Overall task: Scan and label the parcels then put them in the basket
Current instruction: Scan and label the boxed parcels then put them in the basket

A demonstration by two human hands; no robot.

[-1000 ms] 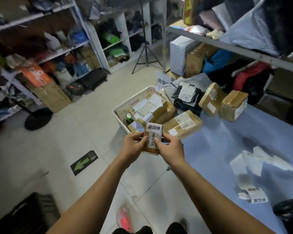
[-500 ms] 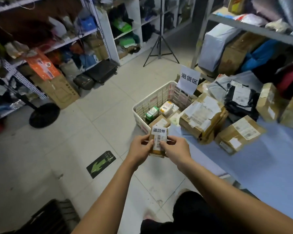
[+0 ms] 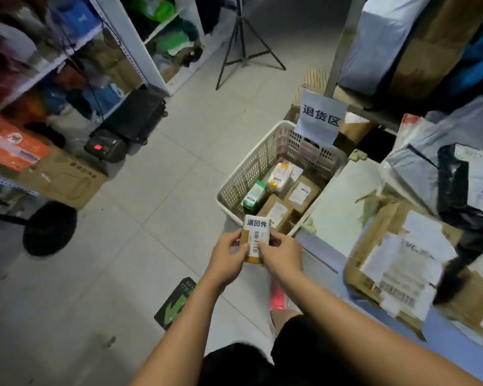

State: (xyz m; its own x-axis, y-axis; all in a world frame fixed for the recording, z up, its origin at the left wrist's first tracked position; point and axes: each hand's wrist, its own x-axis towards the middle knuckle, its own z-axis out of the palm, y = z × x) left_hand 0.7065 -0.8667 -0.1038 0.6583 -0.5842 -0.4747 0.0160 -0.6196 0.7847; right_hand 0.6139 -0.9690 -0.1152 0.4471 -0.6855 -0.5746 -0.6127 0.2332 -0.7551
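Note:
I hold a small brown parcel [image 3: 255, 240] upright in both hands, just in front of the near rim of the white plastic basket [image 3: 265, 154]. A white label with black characters and a barcode covers its face. My left hand [image 3: 229, 257] grips its left edge, and my right hand [image 3: 280, 253] pinches its right side with the thumb on the label. The basket stands on the floor and holds several labelled boxes, among them a green-and-white box [image 3: 254, 196] and brown cartons [image 3: 301, 195].
A paper sign [image 3: 319, 117] hangs at the basket's far rim. The blue table [image 3: 457, 346] on the right carries a big labelled carton [image 3: 396, 263] and black and grey mail bags [image 3: 463, 185]. Shelving, a black case [image 3: 134, 118], a tripod [image 3: 244, 43] and a fan base [image 3: 49, 228] line the floor.
The view has swung left and down toward the basket. Both hands keep the labelled parcel and now sit closer to the basket's near rim.

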